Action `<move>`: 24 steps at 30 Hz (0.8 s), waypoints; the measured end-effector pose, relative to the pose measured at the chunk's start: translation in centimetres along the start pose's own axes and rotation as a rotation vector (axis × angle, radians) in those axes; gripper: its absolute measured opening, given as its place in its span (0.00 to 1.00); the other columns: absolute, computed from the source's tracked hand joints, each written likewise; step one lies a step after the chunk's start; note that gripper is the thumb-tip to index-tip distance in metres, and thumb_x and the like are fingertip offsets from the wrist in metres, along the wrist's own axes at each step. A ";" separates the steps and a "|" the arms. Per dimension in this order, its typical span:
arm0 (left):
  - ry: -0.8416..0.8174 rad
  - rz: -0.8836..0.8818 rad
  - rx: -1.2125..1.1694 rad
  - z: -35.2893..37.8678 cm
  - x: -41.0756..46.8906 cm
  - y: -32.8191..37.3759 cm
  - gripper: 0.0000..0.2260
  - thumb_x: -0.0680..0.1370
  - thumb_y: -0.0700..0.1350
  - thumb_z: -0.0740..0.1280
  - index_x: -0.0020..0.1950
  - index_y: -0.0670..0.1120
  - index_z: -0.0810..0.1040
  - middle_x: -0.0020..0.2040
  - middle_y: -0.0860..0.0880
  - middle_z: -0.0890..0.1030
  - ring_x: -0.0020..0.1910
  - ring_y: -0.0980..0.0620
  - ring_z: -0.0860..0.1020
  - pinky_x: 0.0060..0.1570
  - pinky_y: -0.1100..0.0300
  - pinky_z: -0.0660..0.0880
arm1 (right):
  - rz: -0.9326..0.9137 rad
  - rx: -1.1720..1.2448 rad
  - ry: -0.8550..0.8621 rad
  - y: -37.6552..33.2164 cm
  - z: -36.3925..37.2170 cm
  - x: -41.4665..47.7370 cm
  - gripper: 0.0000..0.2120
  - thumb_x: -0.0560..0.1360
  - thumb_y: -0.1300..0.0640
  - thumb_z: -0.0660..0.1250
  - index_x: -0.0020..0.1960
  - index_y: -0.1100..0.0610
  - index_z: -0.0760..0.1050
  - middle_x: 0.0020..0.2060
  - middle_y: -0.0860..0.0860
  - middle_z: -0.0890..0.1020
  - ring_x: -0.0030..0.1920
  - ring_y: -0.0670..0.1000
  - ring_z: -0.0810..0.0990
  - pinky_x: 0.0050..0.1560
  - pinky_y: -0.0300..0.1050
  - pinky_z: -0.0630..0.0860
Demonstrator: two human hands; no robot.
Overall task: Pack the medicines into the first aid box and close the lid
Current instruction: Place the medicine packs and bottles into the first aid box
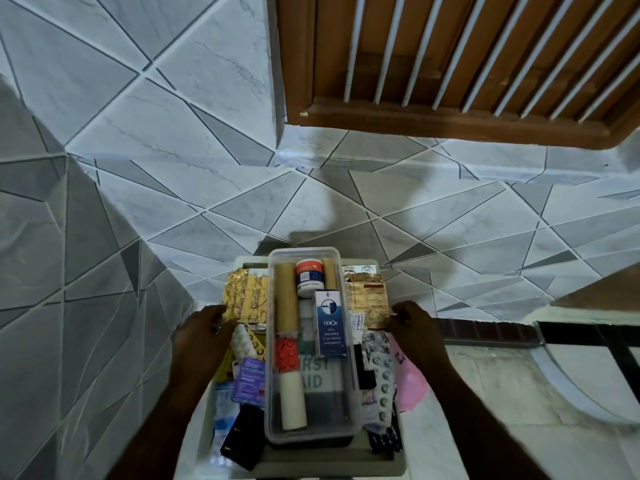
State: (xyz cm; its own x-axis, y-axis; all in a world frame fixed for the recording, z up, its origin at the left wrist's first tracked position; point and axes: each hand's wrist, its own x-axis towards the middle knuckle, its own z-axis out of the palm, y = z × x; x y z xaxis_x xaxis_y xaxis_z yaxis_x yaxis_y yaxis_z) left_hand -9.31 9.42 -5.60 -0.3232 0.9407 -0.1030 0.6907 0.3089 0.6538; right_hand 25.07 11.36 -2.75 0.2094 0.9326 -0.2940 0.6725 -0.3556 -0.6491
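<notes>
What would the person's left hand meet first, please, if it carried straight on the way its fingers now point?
Probably the gold blister strips: the left hand points up and inward, fingertips at their near edge. Beyond them lies the clear tray. Whether they already touch is unclear.

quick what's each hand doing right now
Left hand: gripping the first aid box on its left side.
Right hand: gripping the box's right side.
</notes>
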 end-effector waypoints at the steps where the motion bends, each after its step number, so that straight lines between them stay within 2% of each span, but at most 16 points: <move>1: 0.005 -0.009 0.010 0.1 -0.3 0.1 0.14 0.76 0.48 0.70 0.60 0.45 0.80 0.54 0.45 0.82 0.45 0.51 0.79 0.46 0.56 0.75 | 0.001 -0.008 0.015 0.2 0.4 -0.1 0.12 0.75 0.54 0.69 0.56 0.58 0.75 0.54 0.54 0.82 0.45 0.46 0.75 0.36 0.33 0.65; 4: -0.013 -0.015 0.053 0.4 -0.9 0.7 0.16 0.74 0.51 0.71 0.58 0.44 0.79 0.51 0.45 0.81 0.41 0.56 0.75 0.39 0.62 0.68 | 0.009 -0.003 0.052 0.1 1.3 -0.1 0.12 0.75 0.53 0.69 0.55 0.57 0.74 0.51 0.53 0.83 0.39 0.44 0.75 0.34 0.32 0.64; 6: -0.059 -0.042 0.054 0.5 -1.4 1.1 0.17 0.74 0.51 0.72 0.58 0.45 0.77 0.49 0.48 0.80 0.40 0.57 0.73 0.37 0.63 0.66 | 0.018 0.015 0.055 -0.2 1.6 0.0 0.15 0.74 0.53 0.70 0.57 0.58 0.74 0.50 0.53 0.83 0.39 0.43 0.75 0.35 0.34 0.65; 9: -0.115 -0.081 0.006 0.8 -1.9 0.9 0.19 0.72 0.51 0.74 0.59 0.46 0.77 0.50 0.48 0.80 0.42 0.54 0.76 0.41 0.57 0.74 | 0.025 -0.045 0.063 -0.3 1.9 0.4 0.20 0.73 0.50 0.70 0.61 0.58 0.73 0.53 0.55 0.81 0.49 0.52 0.79 0.44 0.41 0.69; 11: -0.137 -0.103 0.023 1.0 -2.3 0.8 0.20 0.70 0.52 0.75 0.58 0.46 0.77 0.52 0.45 0.81 0.45 0.50 0.78 0.46 0.55 0.75 | 0.021 -0.086 0.073 -0.4 2.1 0.6 0.21 0.72 0.49 0.70 0.61 0.57 0.72 0.54 0.57 0.79 0.52 0.56 0.78 0.48 0.45 0.71; 14: -0.150 -0.127 0.055 1.4 -2.8 0.8 0.22 0.69 0.54 0.75 0.60 0.45 0.78 0.54 0.44 0.81 0.50 0.47 0.79 0.50 0.54 0.74 | -0.007 -0.110 0.060 -0.9 2.3 0.4 0.21 0.72 0.48 0.70 0.61 0.57 0.72 0.54 0.57 0.77 0.50 0.55 0.77 0.50 0.47 0.74; 18: -0.184 -0.173 0.094 1.8 -3.6 1.0 0.26 0.69 0.57 0.74 0.63 0.47 0.75 0.56 0.44 0.79 0.50 0.48 0.79 0.49 0.55 0.74 | -0.017 -0.134 -0.036 -1.6 2.7 -0.2 0.22 0.70 0.43 0.71 0.58 0.54 0.72 0.52 0.51 0.81 0.47 0.50 0.79 0.46 0.44 0.75; 21: -0.179 -0.203 0.079 2.1 -3.9 1.5 0.26 0.69 0.56 0.74 0.63 0.47 0.73 0.56 0.44 0.77 0.47 0.50 0.76 0.45 0.56 0.72 | 0.003 -0.124 -0.089 -2.0 3.3 -0.7 0.22 0.71 0.44 0.71 0.58 0.53 0.70 0.52 0.51 0.83 0.44 0.50 0.81 0.47 0.48 0.79; 24: -0.141 -0.212 0.087 2.4 -4.1 1.9 0.25 0.71 0.55 0.74 0.62 0.46 0.72 0.55 0.43 0.77 0.48 0.47 0.77 0.47 0.54 0.73 | 0.016 -0.129 -0.088 -2.3 3.9 -0.9 0.24 0.70 0.46 0.72 0.60 0.52 0.67 0.51 0.52 0.83 0.45 0.52 0.83 0.48 0.53 0.81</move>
State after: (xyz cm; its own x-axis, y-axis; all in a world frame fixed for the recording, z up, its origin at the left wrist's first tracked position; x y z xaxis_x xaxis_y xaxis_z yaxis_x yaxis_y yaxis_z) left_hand -5.14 6.49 -5.77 -0.3773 0.8621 -0.3383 0.6721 0.5062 0.5404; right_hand 20.61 11.13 -3.73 0.1617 0.9157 -0.3680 0.7561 -0.3546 -0.5500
